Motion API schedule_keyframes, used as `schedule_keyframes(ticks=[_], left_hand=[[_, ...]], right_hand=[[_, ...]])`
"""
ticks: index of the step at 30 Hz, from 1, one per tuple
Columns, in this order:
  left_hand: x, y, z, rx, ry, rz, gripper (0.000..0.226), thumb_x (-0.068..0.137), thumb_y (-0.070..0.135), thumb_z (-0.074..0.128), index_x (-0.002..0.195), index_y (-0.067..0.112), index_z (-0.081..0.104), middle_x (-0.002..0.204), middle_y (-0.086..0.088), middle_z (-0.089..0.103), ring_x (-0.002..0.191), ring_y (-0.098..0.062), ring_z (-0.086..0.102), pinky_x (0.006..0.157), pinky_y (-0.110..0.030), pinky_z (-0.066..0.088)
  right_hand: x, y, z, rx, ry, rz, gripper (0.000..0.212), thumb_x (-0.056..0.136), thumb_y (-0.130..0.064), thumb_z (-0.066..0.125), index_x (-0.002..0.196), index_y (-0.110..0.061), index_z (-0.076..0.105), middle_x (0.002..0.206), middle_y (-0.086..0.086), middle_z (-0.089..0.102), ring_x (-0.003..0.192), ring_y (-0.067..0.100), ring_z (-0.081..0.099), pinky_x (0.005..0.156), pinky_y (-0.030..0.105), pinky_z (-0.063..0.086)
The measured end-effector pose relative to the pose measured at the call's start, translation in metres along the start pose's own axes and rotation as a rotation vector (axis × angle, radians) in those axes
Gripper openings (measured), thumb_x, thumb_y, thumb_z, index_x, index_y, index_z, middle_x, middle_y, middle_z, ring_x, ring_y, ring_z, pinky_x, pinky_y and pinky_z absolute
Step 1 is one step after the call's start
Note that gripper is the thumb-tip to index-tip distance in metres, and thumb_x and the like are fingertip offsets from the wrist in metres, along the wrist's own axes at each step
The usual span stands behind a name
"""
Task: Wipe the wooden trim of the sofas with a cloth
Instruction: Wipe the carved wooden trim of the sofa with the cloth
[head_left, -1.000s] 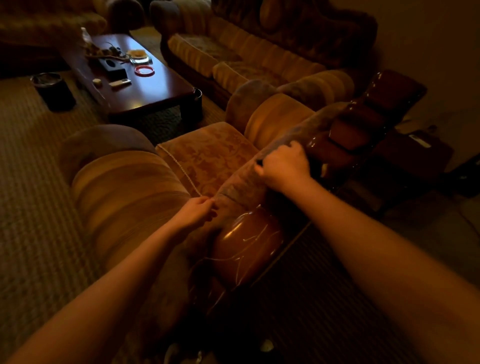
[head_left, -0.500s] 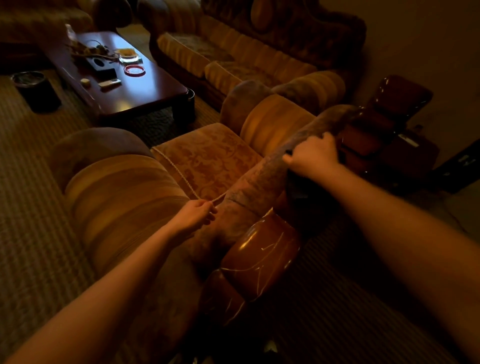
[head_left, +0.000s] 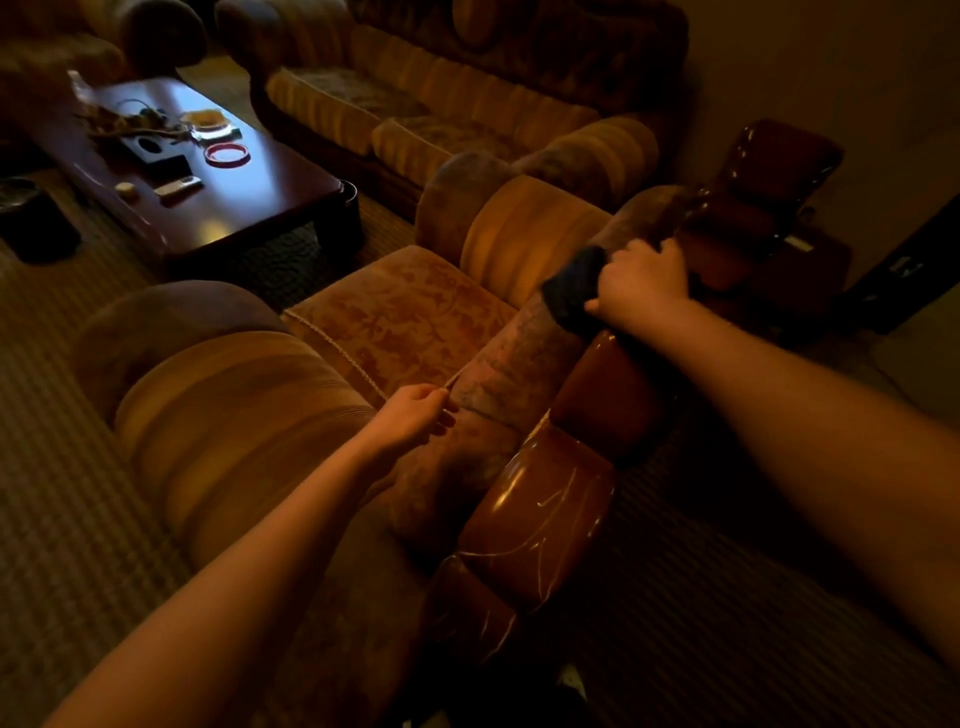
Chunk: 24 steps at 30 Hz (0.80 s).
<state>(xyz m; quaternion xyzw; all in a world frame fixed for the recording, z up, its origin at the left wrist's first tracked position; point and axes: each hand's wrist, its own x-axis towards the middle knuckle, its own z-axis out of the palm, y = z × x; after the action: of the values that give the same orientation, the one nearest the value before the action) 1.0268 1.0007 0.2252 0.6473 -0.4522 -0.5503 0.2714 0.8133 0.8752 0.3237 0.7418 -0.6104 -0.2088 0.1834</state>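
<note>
Right hand (head_left: 641, 283) grips dark cloth (head_left: 571, 291) atop armchair back, beside glossy wooden trim (head_left: 535, 519); left hand (head_left: 413, 418) pinches cushion piping (thin cord).

Armchair (head_left: 234, 415): golden-tan ribbed stripes; seat cushion (head_left: 400, 322) tan with rust floral pattern. Wooden trim (head_left: 540, 519): glossy reddish-brown, pale streaks. Cloth (head_left: 571, 286): dark blue. Worktop (head_left: 249, 208): dark red-brown gloss, bearing a red ring (head_left: 227, 154). Carpet (head_left: 62, 493): olive-brown weave.

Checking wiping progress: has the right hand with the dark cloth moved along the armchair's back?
Yes. The right hand with the dark cloth moved farther along the glossy wooden trim, away from the left hand.
</note>
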Motion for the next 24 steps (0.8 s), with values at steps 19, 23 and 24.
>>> schedule_keyframes(ticks=[19,23,24], left_hand=[[0.004,0.037,0.033,-0.17,-0.095,0.121,0.025,0.096,0.037,0.049,0.112,0.024,0.062,0.11,-0.003,0.063,0.1,-0.016,0.061,0.084,-0.032,0.05],[0.004,0.076,0.05,0.125,-0.058,0.327,0.025,0.096,0.025,0.051,0.119,0.019,0.061,0.106,-0.002,0.065,0.085,-0.017,0.06,0.072,-0.025,0.048],[0.005,0.082,0.056,0.144,-0.018,0.369,0.026,0.096,0.021,0.051,0.119,0.016,0.061,0.101,-0.003,0.065,0.075,-0.016,0.058,0.063,-0.019,0.045]], right_hand=[[-0.066,-0.042,0.007,0.366,0.266,-0.277,0.041,0.09,-0.043,0.048,0.107,-0.009,0.065,0.113,0.009,0.061,0.109,0.026,0.052,0.087,0.034,0.039],[-0.049,0.02,0.009,0.644,0.437,-0.062,0.039,0.086,-0.034,0.057,0.108,-0.003,0.066,0.119,0.01,0.061,0.118,0.026,0.047,0.098,0.036,0.037],[-0.053,0.031,0.012,0.685,0.507,-0.034,0.039,0.085,-0.034,0.058,0.104,-0.002,0.068,0.117,0.011,0.061,0.117,0.027,0.047,0.097,0.037,0.036]])
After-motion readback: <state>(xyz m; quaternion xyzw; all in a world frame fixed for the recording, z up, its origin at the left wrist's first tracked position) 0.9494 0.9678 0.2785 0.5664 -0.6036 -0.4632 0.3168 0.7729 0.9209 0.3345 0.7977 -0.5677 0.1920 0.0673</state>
